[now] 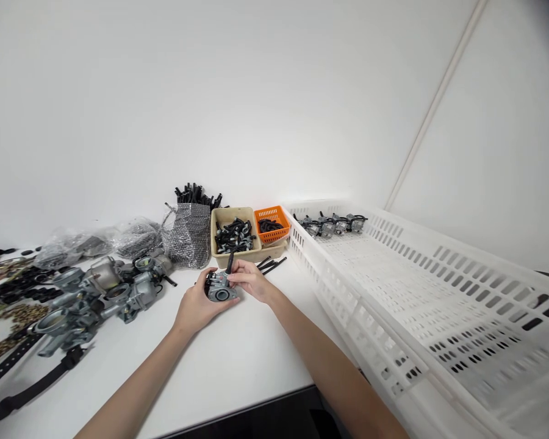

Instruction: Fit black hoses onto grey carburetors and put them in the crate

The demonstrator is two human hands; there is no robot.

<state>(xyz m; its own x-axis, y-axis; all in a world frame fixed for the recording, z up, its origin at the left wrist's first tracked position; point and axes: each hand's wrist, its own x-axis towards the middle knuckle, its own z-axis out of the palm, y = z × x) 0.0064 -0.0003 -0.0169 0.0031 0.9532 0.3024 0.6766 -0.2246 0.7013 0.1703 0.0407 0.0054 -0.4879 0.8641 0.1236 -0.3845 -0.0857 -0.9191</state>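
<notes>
A grey metal carburetor (pixel 221 294) is held just above the white table, its round bore facing me. My left hand (pixel 197 308) wraps around its left side, with the thumb along the lower edge. From the right, my right hand (pixel 252 281) has its thumb and fingers closed against the carburetor's upper right part, at the base of a black rubber piece (pixel 230 263) that sticks up. The fingertips hide whatever small part lies between them.
Behind my hands stand a beige bin (pixel 213 244) of black fittings, an orange basket (pixel 283 214) and a bubble-wrap bag (pixel 190 235) of black tubes. More carburetors (pixel 119 291) lie left. Loose black tubes (pixel 274 266) lie right, beside a white crate (pixel 393 286) holding several carburetors (pixel 327 225).
</notes>
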